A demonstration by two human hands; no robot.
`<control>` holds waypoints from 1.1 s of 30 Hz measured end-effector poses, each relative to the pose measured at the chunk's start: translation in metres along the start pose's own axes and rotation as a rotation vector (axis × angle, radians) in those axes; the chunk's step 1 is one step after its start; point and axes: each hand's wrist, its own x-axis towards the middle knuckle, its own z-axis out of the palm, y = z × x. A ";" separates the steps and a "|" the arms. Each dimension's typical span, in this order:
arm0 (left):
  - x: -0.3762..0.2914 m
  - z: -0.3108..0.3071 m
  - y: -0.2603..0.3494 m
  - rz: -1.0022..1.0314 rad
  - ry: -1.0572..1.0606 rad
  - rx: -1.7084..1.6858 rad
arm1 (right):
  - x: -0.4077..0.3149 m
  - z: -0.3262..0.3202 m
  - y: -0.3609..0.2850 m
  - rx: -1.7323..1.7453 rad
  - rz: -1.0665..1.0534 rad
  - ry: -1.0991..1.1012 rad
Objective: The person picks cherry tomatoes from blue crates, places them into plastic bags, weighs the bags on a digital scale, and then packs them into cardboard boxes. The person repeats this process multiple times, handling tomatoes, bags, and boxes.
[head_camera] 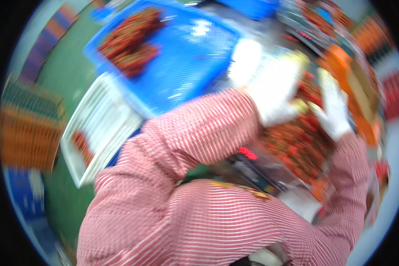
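My left hand [276, 88], in a white glove with yellow fingertips, reaches across the far side of a heap of reddish food pieces [296, 143]. Its thumb is spread from the fingers. Opposite it, my right hand [332, 103], gloved alike, is at the right edge of the same heap, thumb apart and pointing towards the left thumb. Neither glove visibly grips anything; blur hides exactly where they touch. Clear plastic film [286, 174] lies along the heap's near side. A scale's red-lit display [246, 153] shows beneath my left forearm.
A blue tray [189, 60] holds similar reddish pieces at its far left corner. Beside it is a white plastic basket [103, 123] with a few pieces. An orange carton [349, 93] borders my right hand. Another scale [304, 36] stands beyond. Orange crates [30, 139] are stacked at left.
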 end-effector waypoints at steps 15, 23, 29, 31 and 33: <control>-0.712 -0.426 -0.217 -1.800 0.093 0.474 | 0.150 -0.030 -0.332 0.959 -0.068 -0.045; -0.814 -0.456 -0.260 -1.694 -0.473 0.599 | 0.233 0.032 -0.675 0.905 -0.706 -0.491; -0.808 -0.470 -0.265 -1.630 -0.658 0.491 | 0.230 0.084 -0.801 1.075 -0.763 -0.822; -0.788 -0.478 -0.258 -1.627 -0.541 0.407 | 0.227 0.096 -0.826 1.140 -0.822 -0.716; -0.760 -0.485 -0.254 -1.660 -0.426 0.223 | 0.226 0.106 -0.850 1.133 -0.849 -0.560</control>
